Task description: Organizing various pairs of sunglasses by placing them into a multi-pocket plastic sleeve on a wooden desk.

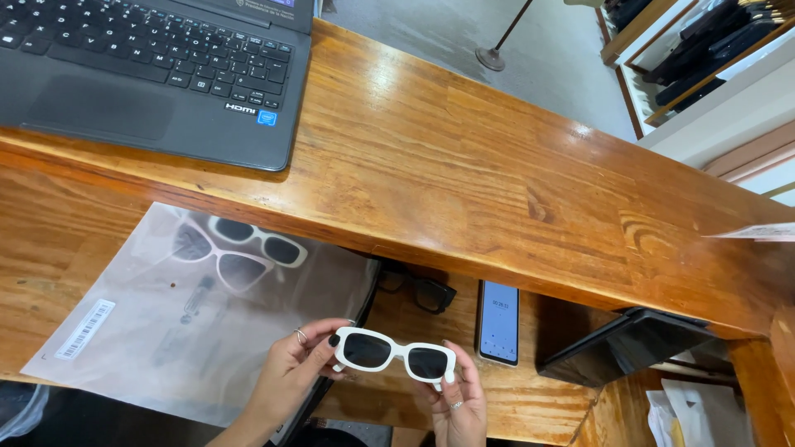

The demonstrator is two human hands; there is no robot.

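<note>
i judge the white sunglasses (395,354) light, rigid, smudge-prone; left hand (291,371) and right hand (457,404) fingers pinch the frame ends, lenses untouched.

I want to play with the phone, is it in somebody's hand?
No, the phone lies flat on the lower wooden shelf, while the left hand and right hand hold the white sunglasses.

You see glossy white plastic sunglasses (396,354) with dark smooth lenses, a varnished, shiny wooden surface (464,182), a cloudy, crinkled plastic bag (166,331), and a matt black plastic laptop (124,108).
</note>
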